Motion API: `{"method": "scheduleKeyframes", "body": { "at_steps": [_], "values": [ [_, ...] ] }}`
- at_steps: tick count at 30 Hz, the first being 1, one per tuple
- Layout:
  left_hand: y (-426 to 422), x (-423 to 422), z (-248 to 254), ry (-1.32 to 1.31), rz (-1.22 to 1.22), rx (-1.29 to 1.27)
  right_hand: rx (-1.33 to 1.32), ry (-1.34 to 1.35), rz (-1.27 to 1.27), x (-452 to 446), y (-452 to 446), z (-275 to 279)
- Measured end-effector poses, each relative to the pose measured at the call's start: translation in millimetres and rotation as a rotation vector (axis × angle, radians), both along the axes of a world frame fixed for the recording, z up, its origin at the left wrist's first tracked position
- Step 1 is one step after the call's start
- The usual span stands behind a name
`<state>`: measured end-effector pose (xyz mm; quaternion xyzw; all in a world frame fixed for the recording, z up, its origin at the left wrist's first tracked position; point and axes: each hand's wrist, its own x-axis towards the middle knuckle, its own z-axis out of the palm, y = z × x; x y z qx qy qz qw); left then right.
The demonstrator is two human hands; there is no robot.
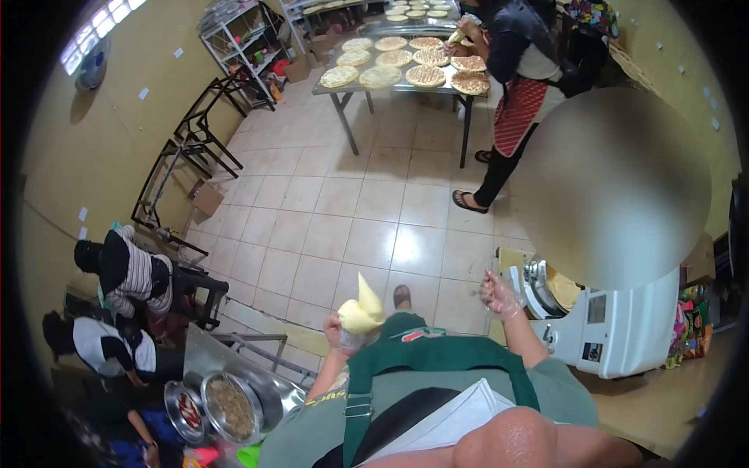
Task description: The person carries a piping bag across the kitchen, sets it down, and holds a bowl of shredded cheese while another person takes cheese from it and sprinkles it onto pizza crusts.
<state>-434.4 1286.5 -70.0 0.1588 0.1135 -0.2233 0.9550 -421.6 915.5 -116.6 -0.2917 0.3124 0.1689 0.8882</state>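
My left hand (334, 334) is closed around a full piping bag (362, 313) of pale yellow cream, held in front of my apron with its narrow tip pointing up and away. Clear plastic shows around the bag's lower part. On the other side, my right hand (501, 296) wears a clear plastic glove. Its fingers are loosely bent and a little apart, and I see nothing in them. Close beside that hand stands a white stand mixer (624, 331) with a metal bowl (538, 285) holding something pale yellow.
A metal table (343, 87) ahead carries several round flat cakes (427, 76). A co-worker in a red apron (519, 117) holds a piping bag there. Other people sit at left. Bowls (232, 407) stand on a steel surface at lower left. Metal frames (183, 148) line the left wall.
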Motion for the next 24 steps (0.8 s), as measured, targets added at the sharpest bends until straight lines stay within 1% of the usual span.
{"method": "scheduleKeyframes", "body": {
  "at_steps": [2,4,6,7,8,9,13,15,16,18,20,21,22,23,24],
  "values": [
    [1.6,45.4,0.5,0.009,-0.01,-0.006,0.105,-0.028,-0.017,45.1,-6.3,0.9],
    [-1.2,93.9,12.0,-0.007,-0.046,0.003,0.114,-0.013,-0.074,78.4,-9.6,9.5],
    [-7.3,139.4,16.6,-0.012,-0.094,0.013,0.255,-0.036,-0.127,104.5,-22.0,11.5],
    [-10.9,164.3,11.9,-0.02,-0.168,-0.032,0.257,-0.029,-0.152,115.6,-29.5,13.5],
    [-17.7,187.6,15.5,-0.024,-0.243,-0.076,0.205,-0.063,-0.182,123.3,-35.6,23.0],
    [-30.7,209.1,21.2,-0.018,-0.285,-0.091,0.152,-0.1,-0.211,128.9,-43.7,30.5],
    [-94.4,282.7,26.0,-0.019,-0.418,-0.111,0.156,-0.14,-0.347,148.0,-88.1,42.5],
    [-136.6,308.1,30.7,-0.009,-0.509,-0.145,0.111,-0.099,-0.514,155.0,-115.3,44.4],
    [-159.3,317.8,30.4,-0.001,-0.523,-0.144,0.112,-0.093,-0.528,156.0,-131.3,42.1],
    [-201.8,337.8,32.9,-0.012,-0.663,-0.194,0.108,-0.104,-0.597,166.0,-163.1,36.8],
    [-241.4,353.3,17.8,-0.077,-0.701,-0.217,0.1,-0.148,-0.631,176.2,-195.2,33.3],
    [-261.5,361.3,5.4,-0.029,-0.752,-0.246,0.086,-0.182,-0.661,179.3,-210.8,30.7],
    [-281.2,372.8,-9.6,0.013,-0.808,-0.276,0.09,-0.199,-0.68,184.5,-227.1,28.8],
    [-294.7,383.7,-35.7,-0.005,-0.835,-0.269,0.17,-0.203,-0.694,191.4,-244.0,27.1],
    [-304.5,394.3,-66.4,-0.579,-0.614,0.114,0.25,-0.212,-0.708,199.6,-260.4,25.2]
  ]
}}
